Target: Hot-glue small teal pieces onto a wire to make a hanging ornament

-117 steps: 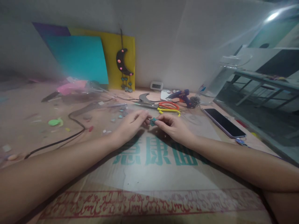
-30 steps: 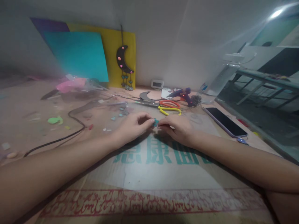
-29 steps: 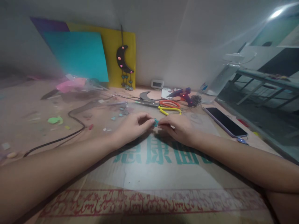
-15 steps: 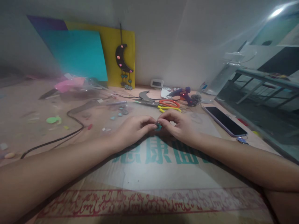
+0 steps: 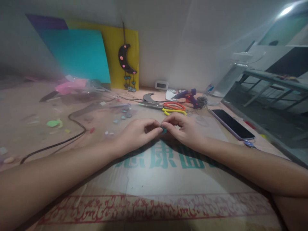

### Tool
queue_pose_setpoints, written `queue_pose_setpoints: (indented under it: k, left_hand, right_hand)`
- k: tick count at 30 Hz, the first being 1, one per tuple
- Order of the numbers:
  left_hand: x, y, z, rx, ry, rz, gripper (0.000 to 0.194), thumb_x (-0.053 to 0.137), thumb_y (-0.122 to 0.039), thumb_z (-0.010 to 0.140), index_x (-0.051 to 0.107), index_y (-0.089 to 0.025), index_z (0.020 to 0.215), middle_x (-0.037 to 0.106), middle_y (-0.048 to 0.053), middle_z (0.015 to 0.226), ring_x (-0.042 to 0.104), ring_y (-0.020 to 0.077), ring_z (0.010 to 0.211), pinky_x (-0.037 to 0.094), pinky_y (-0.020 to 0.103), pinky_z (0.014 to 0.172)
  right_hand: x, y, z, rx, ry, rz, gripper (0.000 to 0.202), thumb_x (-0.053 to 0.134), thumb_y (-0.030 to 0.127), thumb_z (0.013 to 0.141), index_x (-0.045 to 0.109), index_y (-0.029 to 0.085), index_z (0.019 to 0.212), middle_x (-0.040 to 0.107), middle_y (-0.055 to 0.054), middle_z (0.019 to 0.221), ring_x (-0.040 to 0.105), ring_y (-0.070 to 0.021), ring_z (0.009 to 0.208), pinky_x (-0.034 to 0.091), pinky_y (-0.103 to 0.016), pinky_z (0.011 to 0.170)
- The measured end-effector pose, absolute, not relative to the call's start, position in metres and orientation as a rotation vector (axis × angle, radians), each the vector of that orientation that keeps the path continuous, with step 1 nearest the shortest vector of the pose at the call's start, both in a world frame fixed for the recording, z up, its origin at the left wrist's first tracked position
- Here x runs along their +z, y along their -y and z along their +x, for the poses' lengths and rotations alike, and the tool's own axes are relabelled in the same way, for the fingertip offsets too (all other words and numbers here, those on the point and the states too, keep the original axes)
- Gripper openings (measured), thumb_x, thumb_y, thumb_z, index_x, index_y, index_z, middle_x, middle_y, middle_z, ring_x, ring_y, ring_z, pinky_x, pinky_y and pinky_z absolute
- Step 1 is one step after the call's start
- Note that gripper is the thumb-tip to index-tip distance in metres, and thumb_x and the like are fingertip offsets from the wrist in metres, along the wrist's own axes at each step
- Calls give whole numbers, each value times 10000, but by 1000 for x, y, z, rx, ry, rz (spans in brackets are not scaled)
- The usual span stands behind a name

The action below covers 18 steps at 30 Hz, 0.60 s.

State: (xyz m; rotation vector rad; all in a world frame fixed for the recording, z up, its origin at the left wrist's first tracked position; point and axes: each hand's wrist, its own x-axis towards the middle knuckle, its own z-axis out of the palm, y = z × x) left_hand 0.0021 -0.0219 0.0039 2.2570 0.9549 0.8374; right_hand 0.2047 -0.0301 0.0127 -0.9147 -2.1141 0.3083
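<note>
My left hand [image 5: 138, 133] and my right hand [image 5: 184, 130] meet fingertip to fingertip over the printed cardboard sheet [image 5: 154, 179]. Both pinch a small teal piece [image 5: 164, 129] that is mostly hidden between the fingers. Its shape cannot be made out. Both forearms rest low over the sheet.
Behind the hands lie scissors with red and yellow handles [image 5: 173, 108], a purple glue gun [image 5: 190, 97], a grey crescent cutout [image 5: 149, 98] and a phone [image 5: 231, 123]. A black cable [image 5: 72, 120] runs at the left. Teal and yellow sheets [image 5: 79, 54] with a black moon ornament [image 5: 125, 59] lean on the wall.
Both hands have drawn closer together, and the fingers now cover more of the teal piece. The right hand's fingers have curled up over it.
</note>
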Motion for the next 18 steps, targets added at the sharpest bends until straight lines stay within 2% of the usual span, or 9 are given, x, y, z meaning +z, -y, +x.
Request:
queue_pose_setpoints:
  k: [6, 18]
  left_hand:
    - [4, 23, 2, 827, -995, 2267, 235, 567, -381, 885, 714, -210, 952, 734, -18, 848, 634, 135, 755, 442, 217, 669]
    - [4, 21, 3, 824, -966, 2314, 227, 500, -312, 910, 687, -188, 876, 705, -14, 788, 613, 139, 730, 432, 231, 661]
  right_hand:
    - [9, 28, 205, 255, 2126, -879, 92, 607, 216, 892, 640, 160, 827, 659, 0, 733, 584, -89, 638, 443, -186, 568]
    - [6, 27, 208, 235, 2156, -874, 111, 575, 244, 914, 644, 169, 870, 677, -14, 768, 606, -107, 668, 465, -206, 602]
